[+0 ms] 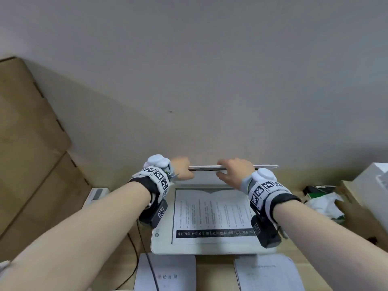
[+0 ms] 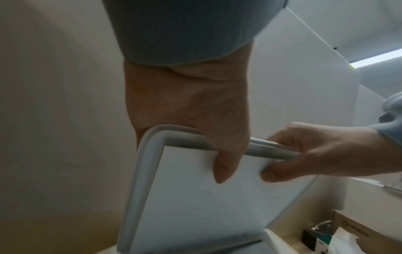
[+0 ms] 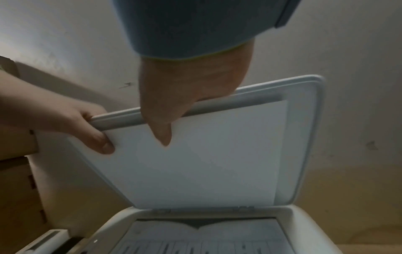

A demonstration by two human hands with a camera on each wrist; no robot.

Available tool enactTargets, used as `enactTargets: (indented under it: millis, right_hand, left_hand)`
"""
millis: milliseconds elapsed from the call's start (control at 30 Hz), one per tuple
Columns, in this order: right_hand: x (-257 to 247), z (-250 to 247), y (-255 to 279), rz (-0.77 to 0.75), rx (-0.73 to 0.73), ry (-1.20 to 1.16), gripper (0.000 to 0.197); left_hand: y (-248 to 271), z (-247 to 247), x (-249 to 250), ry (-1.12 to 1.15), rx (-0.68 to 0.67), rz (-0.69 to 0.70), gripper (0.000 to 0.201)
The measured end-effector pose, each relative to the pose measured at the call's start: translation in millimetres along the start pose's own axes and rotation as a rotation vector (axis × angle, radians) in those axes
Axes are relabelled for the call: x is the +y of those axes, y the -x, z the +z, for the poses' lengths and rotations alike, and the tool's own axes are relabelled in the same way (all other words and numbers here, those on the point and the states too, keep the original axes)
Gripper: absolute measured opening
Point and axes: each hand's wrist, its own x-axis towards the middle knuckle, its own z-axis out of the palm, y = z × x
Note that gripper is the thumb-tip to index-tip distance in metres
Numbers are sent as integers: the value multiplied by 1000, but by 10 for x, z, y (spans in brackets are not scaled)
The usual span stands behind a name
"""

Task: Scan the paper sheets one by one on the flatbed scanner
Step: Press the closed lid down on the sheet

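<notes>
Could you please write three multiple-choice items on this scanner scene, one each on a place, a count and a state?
1. Where does the printed sheet lie?
A. on the scanner glass
B. on the cardboard boxes
C. in the left hand

2. How many hands hold the lid?
A. none
B. one
C. two

3. What state is the lid in?
A. shut flat
B. raised
C. taken off

Answers:
1 A, the head view shows the sheet on the glass of the scanner.
2 C, the left hand and the right hand both have a grip on its front edge.
3 B, it stands up from its rear hinge over the glass.
</notes>
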Motion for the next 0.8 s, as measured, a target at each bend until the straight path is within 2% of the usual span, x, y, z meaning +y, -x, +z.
enactTargets:
  millis: [33, 100, 133, 200, 233, 333, 400, 467, 600, 700, 800]
  right_hand:
    - [-60, 34, 43, 19, -81, 0, 24]
    - [-148, 176, 131, -27, -268, -17, 22]
    - [-180, 268, 183, -62, -334, -14, 22]
    - [-212, 454, 329, -108, -376, -37, 19]
    - [-228, 619, 436, -129, -388, -53, 27]
    - [-251, 1041, 744, -173, -414, -12, 78]
    - [-285, 1267, 886, -170, -450, -28, 90]
    - [-319, 1413, 971, -123, -456, -92, 77]
    - [-343, 1596, 1016, -80, -250, -170, 49]
    - [-350, 1742, 913, -100, -158, -174, 45]
    - [-435, 1821, 728, -145, -89, -189, 47]
  left_hand:
    - [52, 98, 13, 38, -88, 28, 15]
    - [117, 342, 16, 80, -242, 91, 34]
    - [162, 470, 7, 74, -272, 113, 47]
    - [229, 751, -6, 35, -254, 133, 67]
    - [292, 939, -15, 7, -249, 136, 77]
    - [469, 1446, -46, -126, -200, 169, 104]
    - [517, 1798, -109, -133, -199, 185, 115]
    - [552, 2072, -155, -115, -219, 177, 119]
    - [613, 2297, -135, -73, -106, 139, 116]
    - [620, 2285, -190, 31, -88, 158, 110]
    - [684, 2200, -327, 223, 16, 119, 87]
